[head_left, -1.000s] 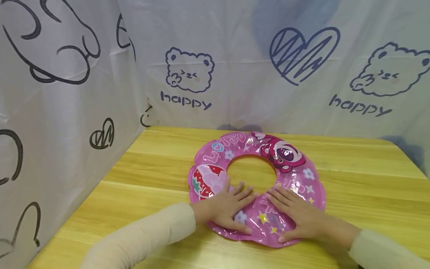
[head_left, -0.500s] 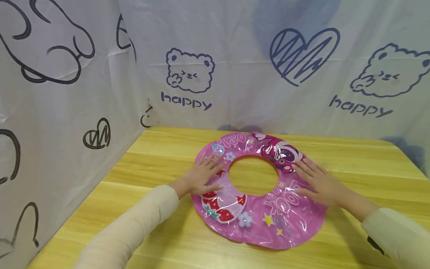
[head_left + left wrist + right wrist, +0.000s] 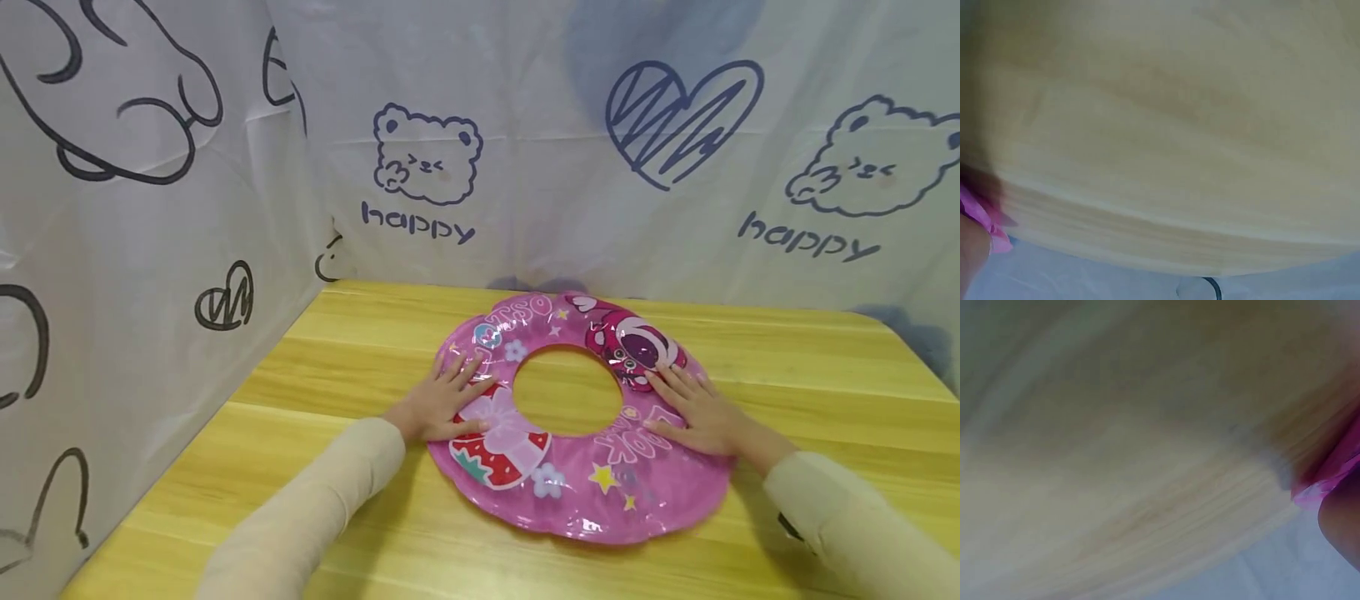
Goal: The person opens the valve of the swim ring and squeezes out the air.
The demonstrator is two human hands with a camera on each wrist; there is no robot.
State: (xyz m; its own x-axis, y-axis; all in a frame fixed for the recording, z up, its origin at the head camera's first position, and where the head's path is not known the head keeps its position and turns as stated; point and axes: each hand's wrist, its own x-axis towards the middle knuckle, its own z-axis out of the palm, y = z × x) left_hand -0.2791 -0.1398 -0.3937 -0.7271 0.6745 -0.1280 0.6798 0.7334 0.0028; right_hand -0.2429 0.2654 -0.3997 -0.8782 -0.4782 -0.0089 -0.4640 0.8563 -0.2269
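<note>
A pink inflatable swim ring (image 3: 525,500) lies flat on the wooden table, printed with a bear, strawberries, stars and lettering. Its surface looks puffed, with small wrinkles along the outer edge. On its left side rests my left hand (image 3: 442,402), fingers spread and straight over the strawberry print. My right hand (image 3: 701,417) lies on the opposite side, fingers extended towards the bear print. Only a sliver of the swim ring (image 3: 982,219) shows at the left wrist view's edge. In the right wrist view, a pink bit of the swim ring (image 3: 1335,465) sits beside the hand.
The table (image 3: 337,358) has a light wood grain and rounded far corners. White cloth (image 3: 540,208) with drawn bears, hearts and the word "happy" hangs behind it. Another cloth wall (image 3: 150,250) runs along the left side.
Both hands have moved from the ring's near part out to its left and right sides. Over the last half second they have stayed there, with the right hand shifting slightly inward.
</note>
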